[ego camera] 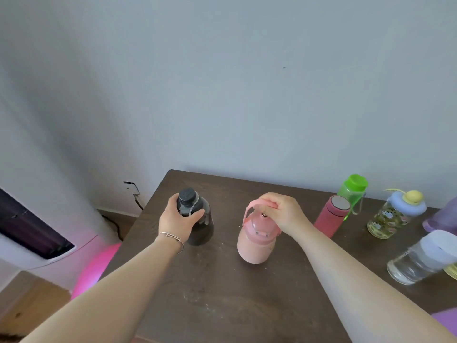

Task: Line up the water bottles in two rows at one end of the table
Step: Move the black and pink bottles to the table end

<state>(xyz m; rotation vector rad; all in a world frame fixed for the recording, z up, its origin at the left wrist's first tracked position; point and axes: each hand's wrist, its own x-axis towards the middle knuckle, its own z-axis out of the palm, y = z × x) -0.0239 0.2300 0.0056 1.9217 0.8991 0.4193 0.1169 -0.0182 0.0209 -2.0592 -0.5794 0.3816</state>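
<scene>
A dark bottle (204, 226) with a black cap stands near the left end of the brown table (222, 293); my left hand (178, 217) grips its neck. A round pink bottle (256, 243) stands to its right, and my right hand (284, 211) holds its pink carry strap from above. Further right stand a red flask (331, 216), a green bottle (352, 191), a patterned bottle with a blue and yellow lid (393, 216), and a clear bottle with a pale lid (420, 261).
A purple item (445, 214) shows at the right edge, another purple shape (445, 320) at the lower right. A wall runs behind the table. A white appliance (37, 243) and a pink glowing object (96, 266) stand left of the table.
</scene>
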